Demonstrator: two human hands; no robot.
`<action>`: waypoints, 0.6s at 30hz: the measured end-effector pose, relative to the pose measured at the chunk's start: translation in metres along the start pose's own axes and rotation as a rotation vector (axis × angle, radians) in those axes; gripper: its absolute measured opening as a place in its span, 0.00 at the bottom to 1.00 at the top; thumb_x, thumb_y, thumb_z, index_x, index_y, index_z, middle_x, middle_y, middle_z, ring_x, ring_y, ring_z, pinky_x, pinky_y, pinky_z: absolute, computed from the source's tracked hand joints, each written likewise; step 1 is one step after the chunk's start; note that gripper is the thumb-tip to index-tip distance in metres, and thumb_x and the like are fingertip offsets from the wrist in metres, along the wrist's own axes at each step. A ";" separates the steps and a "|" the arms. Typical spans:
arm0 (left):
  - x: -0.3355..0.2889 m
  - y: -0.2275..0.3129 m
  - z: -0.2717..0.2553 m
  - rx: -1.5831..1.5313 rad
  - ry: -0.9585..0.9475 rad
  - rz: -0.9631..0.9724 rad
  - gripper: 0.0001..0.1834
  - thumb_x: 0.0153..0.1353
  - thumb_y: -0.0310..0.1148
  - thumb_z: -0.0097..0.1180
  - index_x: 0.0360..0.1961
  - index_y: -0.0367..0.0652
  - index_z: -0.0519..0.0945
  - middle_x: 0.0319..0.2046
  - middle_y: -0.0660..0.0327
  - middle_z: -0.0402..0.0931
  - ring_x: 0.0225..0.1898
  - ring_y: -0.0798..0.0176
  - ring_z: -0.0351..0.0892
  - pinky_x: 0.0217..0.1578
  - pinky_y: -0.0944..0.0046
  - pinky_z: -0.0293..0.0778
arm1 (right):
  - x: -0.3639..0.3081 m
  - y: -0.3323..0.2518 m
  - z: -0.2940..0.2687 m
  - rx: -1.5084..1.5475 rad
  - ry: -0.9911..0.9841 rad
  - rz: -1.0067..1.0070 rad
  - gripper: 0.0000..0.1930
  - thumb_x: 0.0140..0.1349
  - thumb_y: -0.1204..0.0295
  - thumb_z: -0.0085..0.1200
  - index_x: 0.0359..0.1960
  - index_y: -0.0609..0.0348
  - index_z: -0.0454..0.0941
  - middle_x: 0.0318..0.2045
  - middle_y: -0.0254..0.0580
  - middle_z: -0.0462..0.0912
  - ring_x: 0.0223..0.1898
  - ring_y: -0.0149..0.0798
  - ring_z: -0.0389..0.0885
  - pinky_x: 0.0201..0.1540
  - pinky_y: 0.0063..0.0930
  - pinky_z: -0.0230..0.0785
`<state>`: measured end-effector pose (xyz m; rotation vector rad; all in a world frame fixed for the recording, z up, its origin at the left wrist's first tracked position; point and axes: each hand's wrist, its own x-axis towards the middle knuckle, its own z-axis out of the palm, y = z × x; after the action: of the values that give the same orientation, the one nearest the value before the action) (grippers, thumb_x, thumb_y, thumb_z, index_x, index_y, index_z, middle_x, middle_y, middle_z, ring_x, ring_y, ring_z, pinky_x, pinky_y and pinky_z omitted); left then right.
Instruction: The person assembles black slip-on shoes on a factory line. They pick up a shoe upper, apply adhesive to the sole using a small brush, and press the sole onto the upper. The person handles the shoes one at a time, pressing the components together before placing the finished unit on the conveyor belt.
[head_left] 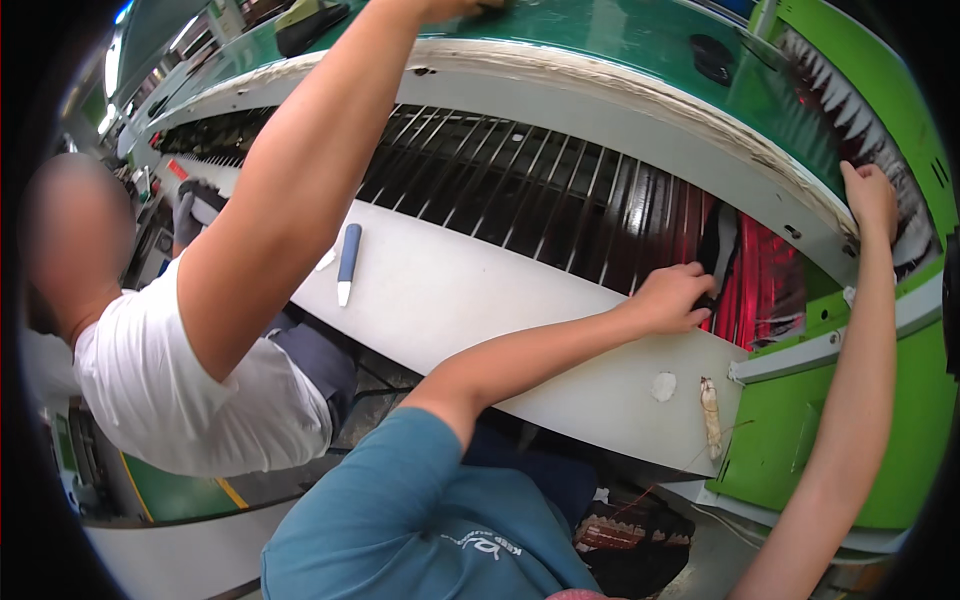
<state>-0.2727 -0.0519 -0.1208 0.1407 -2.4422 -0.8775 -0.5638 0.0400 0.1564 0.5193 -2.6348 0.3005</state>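
Observation:
My left hand [670,298] reaches over the white worktop to the rod rack. Its fingers close on the near end of a long dark shoe part [722,240], which lies beside a red-lit stretch of rods. The exact kind of shoe part is hard to make out. At the far right, my right hand [872,200] is raised to the edge of the green belt [600,60], by the frayed strip curtain. Its fingers are curled in; whatever they hold, if anything, is hidden. Another dark shoe-shaped piece [711,58] lies on the belt.
On the white worktop [470,270] lie a blue-handled tool [348,262], a whitish round scrap [664,387] and a wrapped stick-like thing [711,415]. A co-worker in a white shirt [200,390] stands at left, one arm stretched across the belt. Green machine housing [800,460] borders the right.

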 end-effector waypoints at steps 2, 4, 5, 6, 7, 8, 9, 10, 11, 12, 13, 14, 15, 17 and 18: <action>0.016 -0.006 0.024 0.136 0.075 0.024 0.22 0.63 0.39 0.72 0.57 0.46 0.85 0.45 0.54 0.84 0.44 0.45 0.90 0.49 0.44 0.84 | -0.002 -0.006 -0.001 0.020 0.009 -0.029 0.29 0.66 0.39 0.60 0.56 0.46 0.89 0.60 0.50 0.90 0.64 0.57 0.86 0.66 0.54 0.77; 0.037 -0.005 0.038 0.084 -0.145 -0.047 0.30 0.65 0.45 0.72 0.67 0.51 0.83 0.50 0.47 0.87 0.52 0.43 0.89 0.56 0.43 0.82 | 0.005 0.007 0.001 0.024 0.022 -0.056 0.29 0.66 0.39 0.60 0.56 0.47 0.90 0.60 0.51 0.90 0.63 0.57 0.87 0.65 0.53 0.77; 0.048 -0.005 0.046 0.059 -0.273 -0.076 0.32 0.66 0.48 0.72 0.70 0.52 0.82 0.53 0.46 0.87 0.55 0.42 0.88 0.57 0.43 0.82 | 0.012 0.013 0.005 0.026 0.032 -0.079 0.30 0.66 0.39 0.60 0.56 0.47 0.90 0.60 0.52 0.90 0.63 0.57 0.87 0.65 0.53 0.77; 0.053 -0.010 0.058 0.069 -0.297 -0.063 0.36 0.67 0.53 0.71 0.73 0.54 0.80 0.57 0.45 0.87 0.59 0.41 0.87 0.60 0.43 0.81 | 0.001 0.007 0.000 0.045 0.092 -0.117 0.31 0.65 0.38 0.62 0.51 0.53 0.90 0.51 0.53 0.92 0.56 0.55 0.90 0.59 0.47 0.79; 0.054 -0.011 0.067 0.040 -0.273 -0.044 0.34 0.65 0.51 0.73 0.70 0.51 0.82 0.55 0.45 0.88 0.59 0.41 0.88 0.61 0.45 0.82 | -0.006 0.001 -0.001 0.039 0.081 -0.106 0.32 0.65 0.37 0.61 0.52 0.52 0.90 0.52 0.53 0.92 0.56 0.55 0.90 0.59 0.47 0.79; 0.058 -0.016 0.076 0.080 -0.310 -0.059 0.37 0.66 0.55 0.72 0.72 0.52 0.81 0.57 0.46 0.88 0.60 0.42 0.87 0.62 0.46 0.82 | -0.013 -0.010 -0.005 0.021 0.086 -0.133 0.32 0.65 0.37 0.61 0.53 0.51 0.90 0.53 0.53 0.92 0.57 0.55 0.90 0.60 0.49 0.79; 0.066 -0.007 0.078 0.115 -0.431 -0.106 0.39 0.66 0.59 0.69 0.72 0.51 0.80 0.61 0.48 0.87 0.62 0.42 0.86 0.63 0.46 0.82 | -0.013 -0.006 -0.002 0.005 0.097 -0.103 0.31 0.65 0.37 0.61 0.54 0.50 0.90 0.54 0.53 0.92 0.58 0.55 0.89 0.61 0.50 0.79; 0.070 -0.017 0.086 0.149 -0.489 -0.144 0.39 0.66 0.61 0.68 0.72 0.51 0.80 0.62 0.50 0.86 0.64 0.43 0.86 0.64 0.46 0.81 | -0.015 -0.017 -0.003 0.009 0.095 -0.102 0.31 0.64 0.37 0.61 0.54 0.50 0.90 0.55 0.52 0.92 0.58 0.56 0.89 0.62 0.50 0.79; 0.077 -0.016 0.095 0.139 -0.546 -0.197 0.38 0.66 0.61 0.68 0.70 0.51 0.82 0.60 0.48 0.87 0.63 0.43 0.86 0.64 0.46 0.81 | -0.017 -0.016 -0.005 0.003 0.096 -0.083 0.32 0.63 0.38 0.61 0.55 0.49 0.90 0.56 0.51 0.92 0.59 0.56 0.89 0.62 0.50 0.79; 0.080 -0.031 0.106 0.150 -0.549 -0.254 0.36 0.66 0.61 0.68 0.68 0.50 0.84 0.69 0.46 0.80 0.71 0.38 0.78 0.67 0.41 0.79 | -0.022 -0.029 -0.008 0.013 0.099 -0.089 0.32 0.63 0.38 0.61 0.55 0.49 0.91 0.57 0.50 0.92 0.59 0.55 0.89 0.62 0.50 0.79; 0.079 -0.023 0.113 0.341 -0.396 -0.134 0.33 0.67 0.56 0.68 0.67 0.50 0.85 0.75 0.45 0.72 0.75 0.33 0.71 0.69 0.38 0.77 | -0.018 -0.020 -0.007 0.001 0.102 -0.069 0.32 0.62 0.38 0.62 0.55 0.49 0.91 0.57 0.49 0.91 0.60 0.55 0.89 0.63 0.50 0.80; 0.079 -0.018 0.117 0.418 -0.303 -0.050 0.32 0.66 0.53 0.68 0.67 0.49 0.85 0.78 0.46 0.69 0.78 0.32 0.66 0.71 0.36 0.74 | -0.013 -0.006 -0.006 -0.003 0.079 -0.071 0.32 0.62 0.38 0.62 0.54 0.49 0.91 0.57 0.49 0.91 0.60 0.55 0.89 0.63 0.50 0.80; 0.079 -0.015 0.118 0.504 -0.197 0.020 0.31 0.66 0.50 0.68 0.66 0.49 0.84 0.81 0.46 0.65 0.81 0.31 0.61 0.72 0.33 0.72 | -0.007 0.006 -0.005 0.008 0.059 -0.080 0.32 0.62 0.38 0.62 0.54 0.49 0.92 0.57 0.48 0.92 0.60 0.55 0.89 0.63 0.50 0.80; 0.088 -0.045 0.120 0.495 -0.130 0.049 0.30 0.63 0.47 0.70 0.64 0.49 0.84 0.80 0.49 0.66 0.83 0.34 0.57 0.75 0.32 0.68 | -0.025 -0.016 -0.017 0.035 0.045 -0.089 0.29 0.62 0.42 0.64 0.54 0.50 0.93 0.59 0.49 0.90 0.61 0.55 0.88 0.63 0.50 0.80; 0.091 -0.063 0.118 0.493 -0.106 0.063 0.28 0.62 0.45 0.70 0.62 0.49 0.85 0.81 0.50 0.66 0.83 0.35 0.56 0.76 0.33 0.68 | -0.049 -0.039 -0.031 0.084 0.067 -0.053 0.26 0.62 0.48 0.64 0.52 0.54 0.93 0.57 0.56 0.90 0.61 0.59 0.88 0.63 0.52 0.80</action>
<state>-0.4167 -0.0594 -0.1946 0.1960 -2.7014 -0.2464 -0.4954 0.0284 0.1666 0.5950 -2.5480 0.4060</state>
